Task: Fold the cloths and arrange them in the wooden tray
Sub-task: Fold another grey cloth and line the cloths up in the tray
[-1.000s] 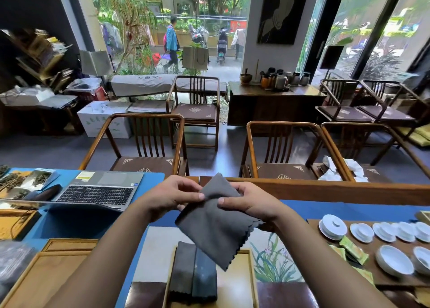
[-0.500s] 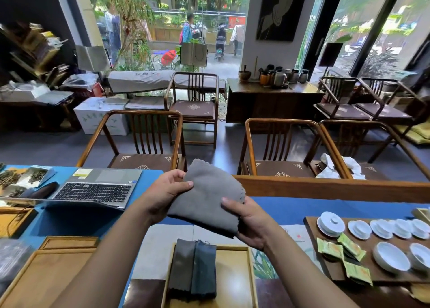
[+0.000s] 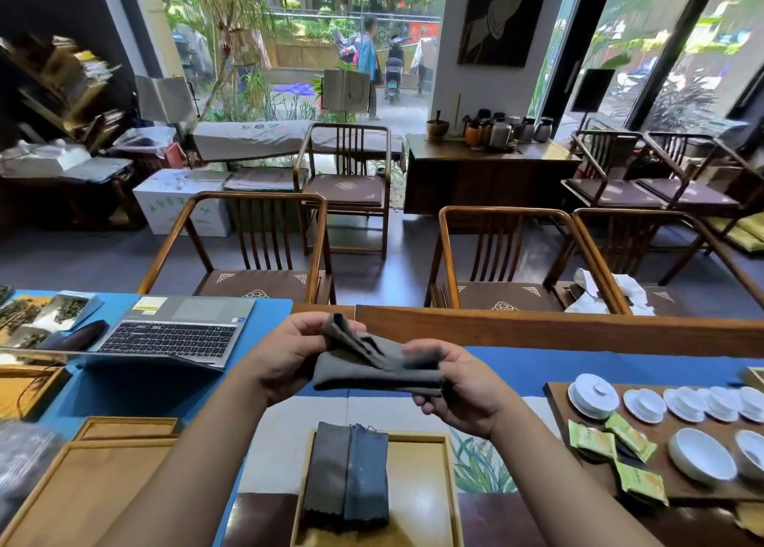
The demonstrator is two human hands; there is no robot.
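Note:
I hold a grey cloth [image 3: 364,366] in the air above the table, folded over into a flat narrow band. My left hand [image 3: 285,360] pinches its left end, where a corner sticks up. My right hand [image 3: 459,385] grips its right end. Below them a light wooden tray [image 3: 421,484] lies on the table. Two folded dark cloths [image 3: 347,474] lie side by side in the tray's left half. The tray's right half is bare wood.
An open laptop [image 3: 173,331] sits at the left on the blue table cover. At the right a dark board [image 3: 595,472] carries white cups, saucers and green tea packets [image 3: 612,443]. Larger wooden trays [image 3: 95,480] lie at front left. Wooden chairs [image 3: 256,257] stand beyond the table.
The cloth went from hanging open by its top corners to being folded over into a narrow band. My hands dropped lower and the right hand shifted to the cloth's right end.

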